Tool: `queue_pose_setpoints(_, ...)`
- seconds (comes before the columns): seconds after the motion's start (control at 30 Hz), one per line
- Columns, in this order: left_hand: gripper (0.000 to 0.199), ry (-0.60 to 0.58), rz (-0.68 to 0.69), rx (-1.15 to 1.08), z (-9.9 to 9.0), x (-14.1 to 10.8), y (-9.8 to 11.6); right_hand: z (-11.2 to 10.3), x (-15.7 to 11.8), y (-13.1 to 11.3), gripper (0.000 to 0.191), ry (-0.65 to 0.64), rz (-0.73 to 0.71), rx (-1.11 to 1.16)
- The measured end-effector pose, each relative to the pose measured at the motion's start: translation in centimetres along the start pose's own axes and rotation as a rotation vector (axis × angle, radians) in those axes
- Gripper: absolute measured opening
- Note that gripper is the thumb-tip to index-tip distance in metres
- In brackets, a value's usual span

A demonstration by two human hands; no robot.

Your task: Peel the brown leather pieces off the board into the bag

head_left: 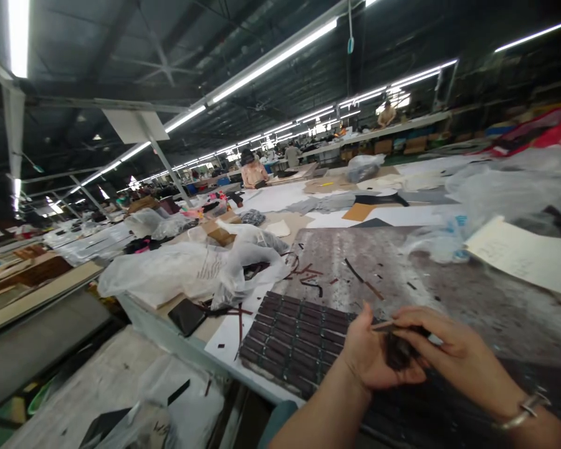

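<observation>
My left hand (367, 352) is palm up, its fingers curled around a small bundle of dark brown pieces (397, 352). Thumb and fingers of my right hand (442, 337) close on a thin brown strip (384, 325) over that bundle. The exact make of the pieces is blurred. Below and left of my hands, rows of dark brown strip-like pieces (292, 333) lie side by side on the table. Loose strip scraps (308, 271) are scattered just beyond them.
A stained grey-brown work board (327, 249) extends ahead. Clear plastic bags (168, 271) lie at left, beside a small black piece (187, 317). At right are a cream sheet (528, 255) and more plastic (514, 187). A co-worker (253, 171) is farther back.
</observation>
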State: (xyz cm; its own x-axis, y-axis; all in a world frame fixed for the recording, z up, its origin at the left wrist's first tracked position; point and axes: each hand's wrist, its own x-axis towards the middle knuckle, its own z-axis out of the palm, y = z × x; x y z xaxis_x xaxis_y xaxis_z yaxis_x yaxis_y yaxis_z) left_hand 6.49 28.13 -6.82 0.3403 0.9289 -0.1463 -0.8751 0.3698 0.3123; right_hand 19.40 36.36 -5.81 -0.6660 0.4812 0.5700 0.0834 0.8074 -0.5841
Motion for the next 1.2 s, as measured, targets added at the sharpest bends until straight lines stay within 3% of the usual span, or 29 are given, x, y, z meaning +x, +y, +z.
queue_pose_setpoints(0.1,0.031,0.067,-0.036,-0.081,0.0,0.2,0.1,0.8,0.2,-0.5,0.018,0.070,-0.022,-0.014)
queue_pose_setpoints(0.17,0.017,0.110,-0.014,-0.109,0.0,0.1,0.2,1.3,0.4,-0.7,0.018,0.117,-0.005,-0.022)
queue_pose_setpoints(0.33,0.014,0.111,0.028,-0.094,0.3,-0.3,0.3,1.4,0.4,-1.6,0.017,0.242,0.157,0.026)
queue_pose_setpoints(0.5,0.016,0.130,0.047,-0.031,0.3,-0.1,0.6,1.3,0.8,-2.0,0.022,0.208,0.423,0.198)
queue_pose_setpoints(0.67,0.009,0.354,0.060,-0.125,-0.3,0.2,1.9,-1.0,0.7,2.3,0.027,0.603,0.856,0.681)
queue_pose_setpoints(0.73,0.009,0.425,0.116,-0.126,-0.5,0.2,2.5,-2.5,0.1,4.1,0.025,0.689,0.996,0.837)
queue_pose_setpoints(0.83,0.011,0.447,0.187,-0.081,-0.4,0.2,3.0,-3.8,-1.0,5.6,0.022,0.570,1.041,0.835)
queue_pose_setpoints(0.9,0.013,0.436,0.212,-0.049,-0.2,0.3,3.0,-4.0,-1.5,5.8,0.021,0.380,1.028,0.636)
queue_pose_setpoints(1.0,0.014,0.418,0.223,-0.002,-0.1,0.4,2.8,-3.7,-1.9,5.9,0.024,0.122,0.947,0.158)
queue_pose_setpoints(1.07,0.013,0.415,0.216,0.022,-0.2,0.4,2.7,-3.5,-1.9,6.1,0.028,0.015,0.911,-0.052)
queue_pose_setpoints(1.2,0.013,0.433,0.209,0.048,-0.3,0.4,2.8,-3.2,-1.7,6.7,0.028,-0.101,0.907,-0.216)
